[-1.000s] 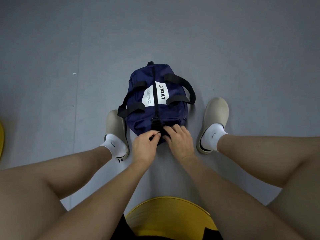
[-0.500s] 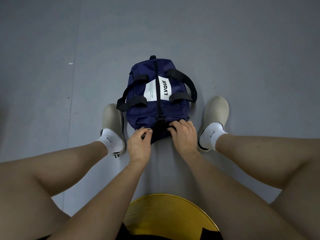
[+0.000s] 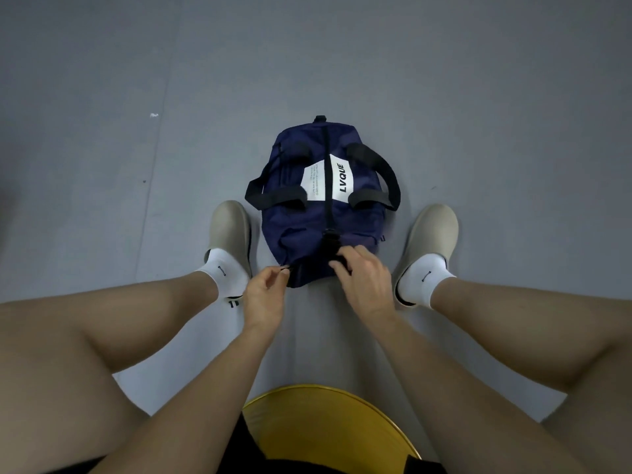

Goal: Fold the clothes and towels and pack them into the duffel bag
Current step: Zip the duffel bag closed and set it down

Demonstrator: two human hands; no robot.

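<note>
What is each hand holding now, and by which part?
The left hand pinches a small black pull at the near end of the duffel bag. The right hand grips the black tab at that same end.

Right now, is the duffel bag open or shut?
Shut where visible: the duffel bag has its zipper closed, label halves meeting. Right hand hides the near end.

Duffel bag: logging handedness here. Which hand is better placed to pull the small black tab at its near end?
Left hand: it pinches the tab; the right hand holds the duffel bag, likely bracing it.
</note>
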